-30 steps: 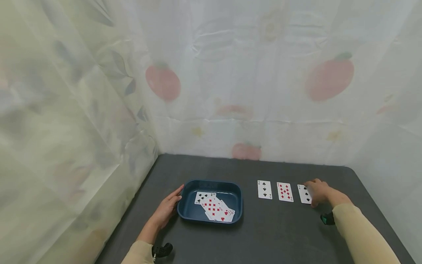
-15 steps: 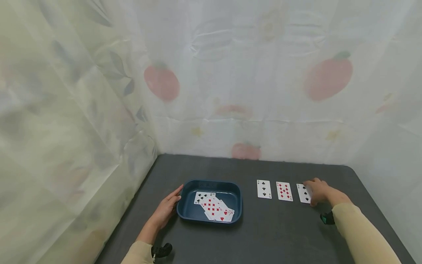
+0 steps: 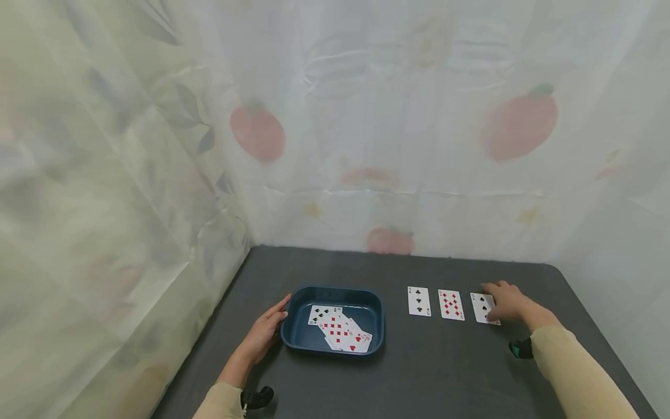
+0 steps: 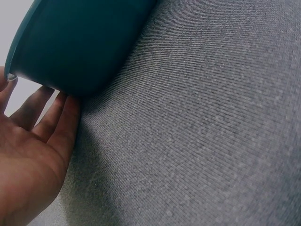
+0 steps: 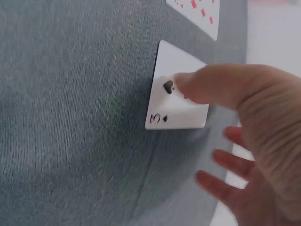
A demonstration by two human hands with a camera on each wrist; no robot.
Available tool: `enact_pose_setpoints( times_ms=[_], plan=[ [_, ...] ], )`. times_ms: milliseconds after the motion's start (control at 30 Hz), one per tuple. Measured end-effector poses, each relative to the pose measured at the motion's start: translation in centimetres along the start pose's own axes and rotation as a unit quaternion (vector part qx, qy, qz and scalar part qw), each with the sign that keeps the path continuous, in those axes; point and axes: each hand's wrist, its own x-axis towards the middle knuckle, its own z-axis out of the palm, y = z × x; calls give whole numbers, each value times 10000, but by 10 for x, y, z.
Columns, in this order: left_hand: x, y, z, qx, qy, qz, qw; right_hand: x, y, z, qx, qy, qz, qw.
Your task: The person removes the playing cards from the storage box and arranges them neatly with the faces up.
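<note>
My left hand (image 3: 263,336) lies against the left wall of a dark blue tray (image 3: 335,351). In the left wrist view its fingers (image 4: 49,115) reach the tray's lower edge, fairly straight. Several playing cards (image 3: 340,331) lie face up and overlapping inside the tray. At the right, my right hand (image 3: 510,301) is over the three of spades (image 3: 480,304), the rightmost card in a short row. The right wrist view shows the thumb (image 5: 202,87) above the middle of that card, with the other fingers spread off past its edge.
Left of the three of spades, a card of diamonds (image 3: 451,305) and a three of clubs (image 3: 419,301) lie face up on the dark grey table (image 3: 419,372). A patterned curtain (image 3: 335,221) hangs along the table's back and left sides.
My right hand's fingers have spread, and the thumb has shifted over the face of the three of spades, whose right part now shows more. The left hand and tray look the same.
</note>
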Motion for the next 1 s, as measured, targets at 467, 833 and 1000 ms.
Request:
enact_pose_setpoints(
  times_ms=[467, 833, 1000],
  plan=[
    [2, -1, -4, 30, 59, -9, 10000, 22, -111, 8, -383, 1537, -2111, 9645],
    [1, -2, 0, -11, 25, 76, 10000, 34, -215, 42, -679, 649, -3442, 9342],
    [0, 2, 1, -10, 8, 62, 10000, 39, -251, 55, -1086, 78, -3718, 9219]
  ],
)
